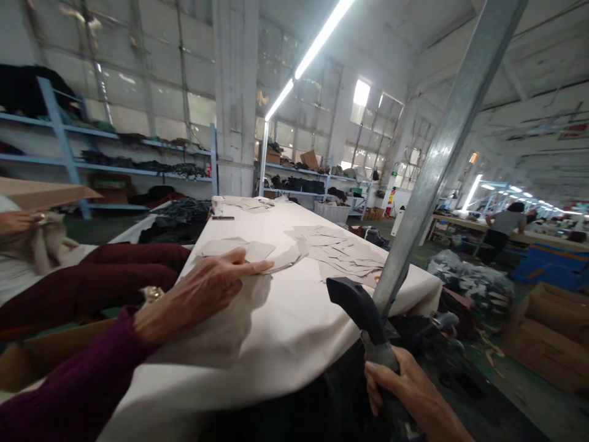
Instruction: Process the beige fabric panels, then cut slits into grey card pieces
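My left hand, in a purple sleeve, lies flat with fingers stretched on a pale cut fabric piece on the cream cloth-covered table. Down at the table's near right edge my right hand is wrapped around the shaft of a dark handled tool, whose black head rises above the table edge beside a slanted metal post. Several more pale cut pieces are scattered further along the table.
Another person's hands and dark red sleeve are at the left, holding pale material under a cardboard sheet. Blue shelving with dark goods lines the back wall. Cardboard boxes and scrap bags sit on the floor right; a person stands far right.
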